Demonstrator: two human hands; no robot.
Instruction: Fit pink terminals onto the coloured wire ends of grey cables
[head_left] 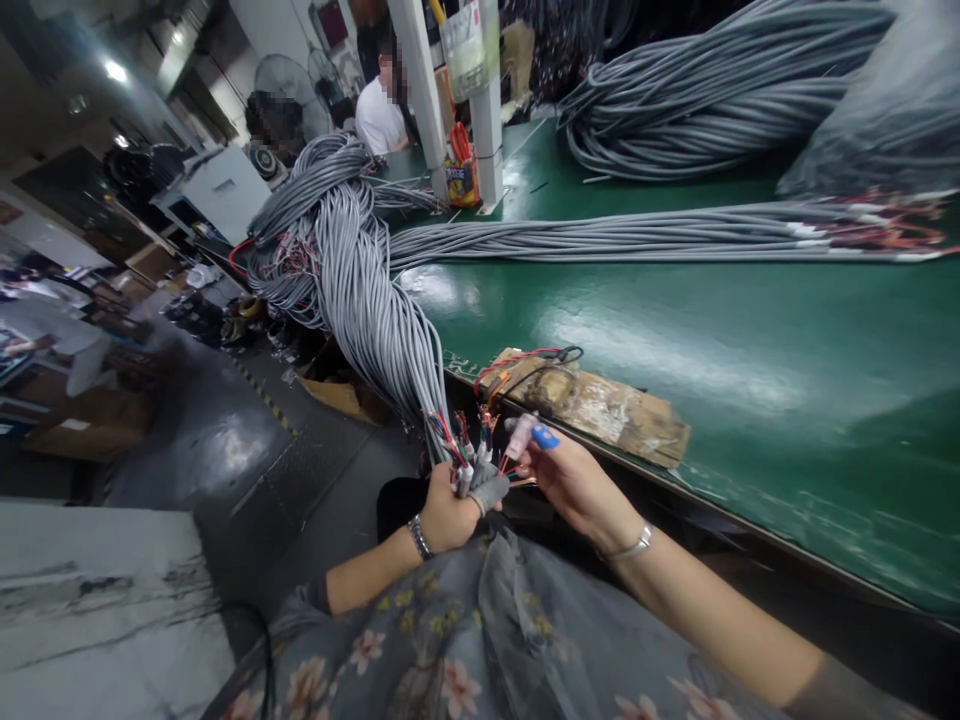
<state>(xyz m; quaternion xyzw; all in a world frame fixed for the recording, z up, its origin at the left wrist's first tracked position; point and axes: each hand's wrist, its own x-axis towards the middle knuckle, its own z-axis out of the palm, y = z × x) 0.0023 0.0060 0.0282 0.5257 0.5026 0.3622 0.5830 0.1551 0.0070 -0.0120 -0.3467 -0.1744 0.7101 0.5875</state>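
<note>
Head view: hands (448, 512) with cable ends (466, 474) near bench edge (757, 508)

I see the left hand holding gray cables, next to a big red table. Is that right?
Not quite: the table is green, not red, as the head view shows. The left hand does hold gray cables next to it.
</note>
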